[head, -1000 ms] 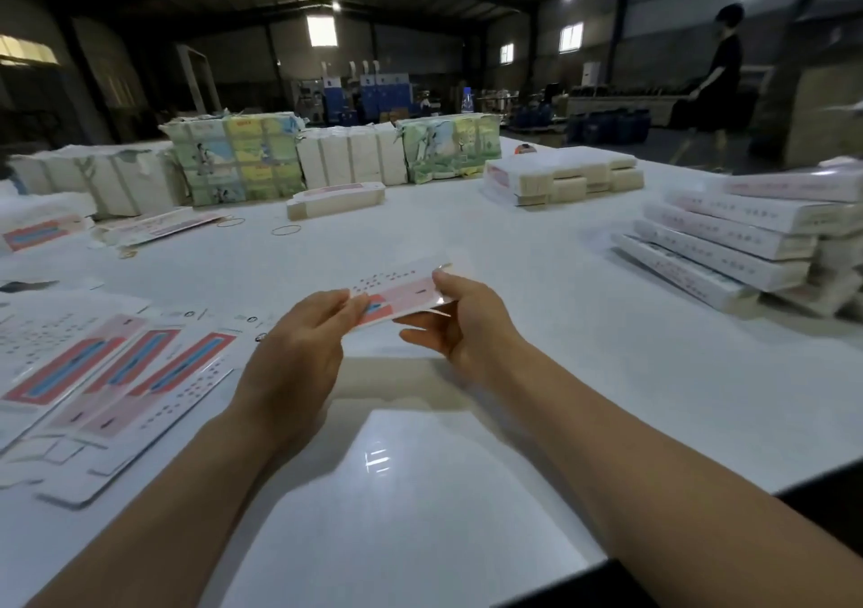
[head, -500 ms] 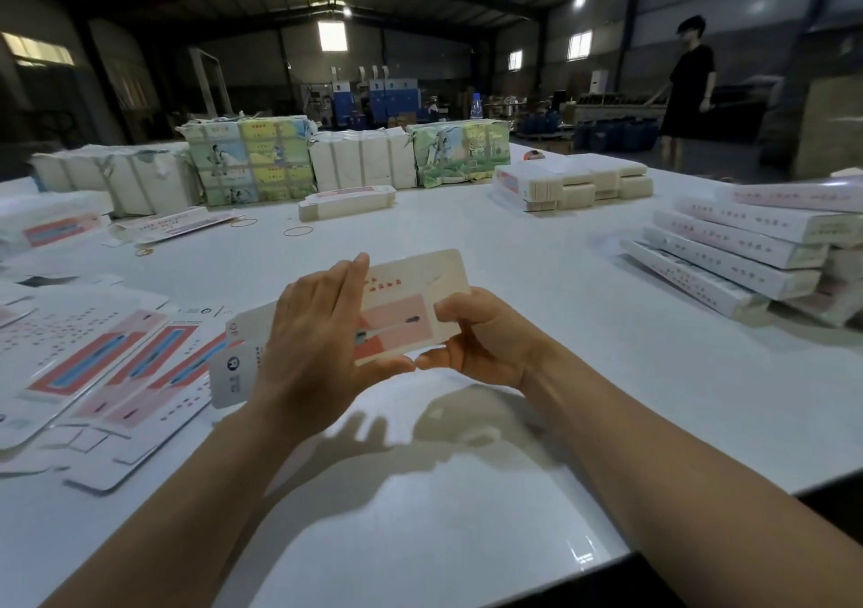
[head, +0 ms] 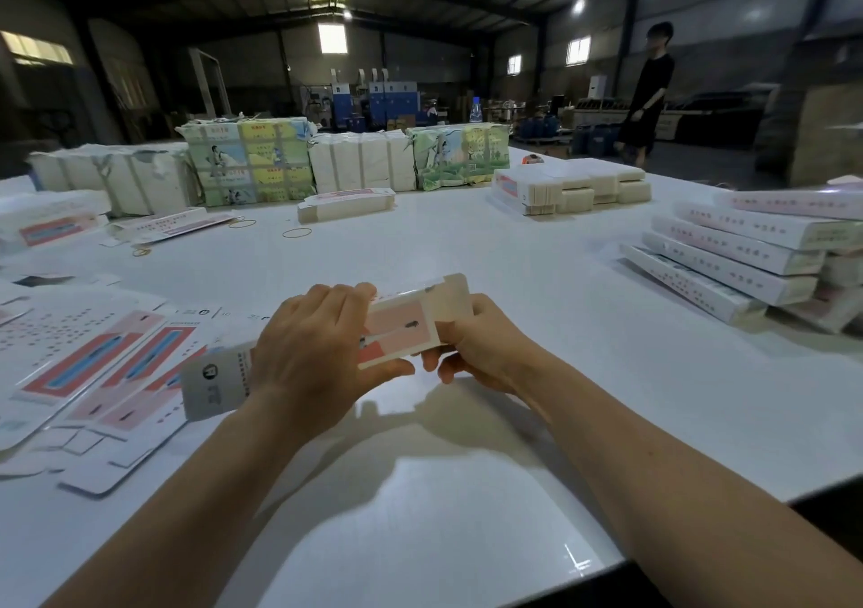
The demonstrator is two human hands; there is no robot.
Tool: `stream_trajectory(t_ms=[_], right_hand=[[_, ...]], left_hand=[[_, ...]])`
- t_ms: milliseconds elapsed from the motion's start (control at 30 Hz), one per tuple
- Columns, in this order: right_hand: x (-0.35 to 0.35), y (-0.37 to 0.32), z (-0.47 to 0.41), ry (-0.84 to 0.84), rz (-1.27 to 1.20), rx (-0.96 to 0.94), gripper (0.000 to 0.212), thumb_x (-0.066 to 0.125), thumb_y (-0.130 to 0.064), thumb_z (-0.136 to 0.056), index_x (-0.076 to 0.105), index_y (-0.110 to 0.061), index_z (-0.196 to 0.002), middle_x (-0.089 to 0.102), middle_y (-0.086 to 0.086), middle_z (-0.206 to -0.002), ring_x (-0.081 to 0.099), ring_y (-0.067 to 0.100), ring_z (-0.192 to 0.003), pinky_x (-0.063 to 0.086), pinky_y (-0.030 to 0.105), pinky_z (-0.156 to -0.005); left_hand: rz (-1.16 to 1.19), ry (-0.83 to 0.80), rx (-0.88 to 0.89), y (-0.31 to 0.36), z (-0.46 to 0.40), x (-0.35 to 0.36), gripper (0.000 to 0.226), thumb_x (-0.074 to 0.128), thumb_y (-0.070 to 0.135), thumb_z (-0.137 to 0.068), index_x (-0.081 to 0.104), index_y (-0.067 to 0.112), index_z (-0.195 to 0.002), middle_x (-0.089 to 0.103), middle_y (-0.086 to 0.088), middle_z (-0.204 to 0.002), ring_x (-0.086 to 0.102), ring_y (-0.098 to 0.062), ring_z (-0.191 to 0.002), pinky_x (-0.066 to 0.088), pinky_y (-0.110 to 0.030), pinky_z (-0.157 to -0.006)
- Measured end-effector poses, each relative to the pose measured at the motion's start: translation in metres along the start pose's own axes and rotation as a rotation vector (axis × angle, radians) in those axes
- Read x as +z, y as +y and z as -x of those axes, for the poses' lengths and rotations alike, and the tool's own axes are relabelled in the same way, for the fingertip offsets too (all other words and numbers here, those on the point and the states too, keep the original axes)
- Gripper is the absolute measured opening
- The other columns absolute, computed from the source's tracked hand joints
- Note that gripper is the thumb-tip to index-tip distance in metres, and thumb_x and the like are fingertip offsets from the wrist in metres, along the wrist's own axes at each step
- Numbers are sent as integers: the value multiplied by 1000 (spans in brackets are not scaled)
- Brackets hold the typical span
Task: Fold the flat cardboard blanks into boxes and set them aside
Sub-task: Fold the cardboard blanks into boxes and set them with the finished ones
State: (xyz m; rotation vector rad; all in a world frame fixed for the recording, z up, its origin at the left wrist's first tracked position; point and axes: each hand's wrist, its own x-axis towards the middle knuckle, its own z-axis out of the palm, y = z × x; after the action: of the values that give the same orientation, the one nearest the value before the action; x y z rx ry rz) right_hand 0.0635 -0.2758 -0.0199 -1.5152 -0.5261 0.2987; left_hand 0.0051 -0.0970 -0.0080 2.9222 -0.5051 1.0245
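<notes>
The left hand [head: 308,350] hides the middle of the cardboard blank [head: 401,322]; its print is too blurred to read.

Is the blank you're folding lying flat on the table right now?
No. Both the left hand and the right hand grip the cardboard blank above the white table, casting a shadow beneath.

No legible text anywhere. Rows of small printed characters on the flat blanks [head: 93,364] at the table's left edge and on the folded boxes [head: 728,261] at its right edge, all too blurred to read.
</notes>
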Motion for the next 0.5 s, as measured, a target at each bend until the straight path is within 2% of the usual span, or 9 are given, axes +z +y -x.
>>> stream_trajectory(t_ms=[133,200,267,333,367,433,500], right_hand=[[1,1,-1,44,4,61,31,42,-1,-86,69,0,-100,64,9,-65,56,15,-48,42,21,-42],[3,-2,0,53,-36,79,28,43,-7,-89,65,5,-102,64,10,-65,56,16,-48,42,21,-42],[5,-7,0,121,-102,65,26,47,-19,-93,64,0,-101,64,11,-66,56,18,-48,44,23,-42],[6,-9,1,269,-148,-39,19,49,-21,-96,59,-8,-106,64,11,-73,59,18,-51,48,27,-43],[7,-8,1,368,-104,-131,15,52,-19,-96,56,-13,-109,64,10,-79,61,17,-55,51,29,-45],[11,-3,4,563,149,-333,21,58,-14,-92,53,-21,-111,63,0,-90,63,9,-68,55,29,-56],[18,2,5,625,399,-473,20,61,-9,-90,62,-17,-108,59,-7,-103,59,4,-87,51,21,-68]], left_hand=[[13,-12,-45,2,-1,-4,66,53,62,-68,62,1,-92,65,-15,-78,57,-31,-61,45,-32,-45],[13,5,-91,0,-1,-5,66,53,64,-68,60,1,-88,63,-15,-74,56,-30,-54,40,-28,-42],[24,31,-149,-2,-1,-6,69,49,66,-69,59,1,-89,62,-16,-75,55,-31,-53,42,-29,-43],[48,50,-214,-5,-1,-7,73,45,69,-70,58,2,-97,63,-16,-82,58,-34,-60,47,-35,-46],[58,62,-245,-7,-2,-8,76,44,70,-70,58,4,-103,63,-15,-86,59,-35,-64,49,-37,-49],[70,81,-292,-8,-2,-9,79,41,72,-70,56,8,-112,63,-13,-93,60,-34,-71,48,-37,-54],[86,77,-334,-8,-3,-8,82,36,76,-68,55,12,-116,63,-11,-97,59,-31,-74,45,-34,-57]])
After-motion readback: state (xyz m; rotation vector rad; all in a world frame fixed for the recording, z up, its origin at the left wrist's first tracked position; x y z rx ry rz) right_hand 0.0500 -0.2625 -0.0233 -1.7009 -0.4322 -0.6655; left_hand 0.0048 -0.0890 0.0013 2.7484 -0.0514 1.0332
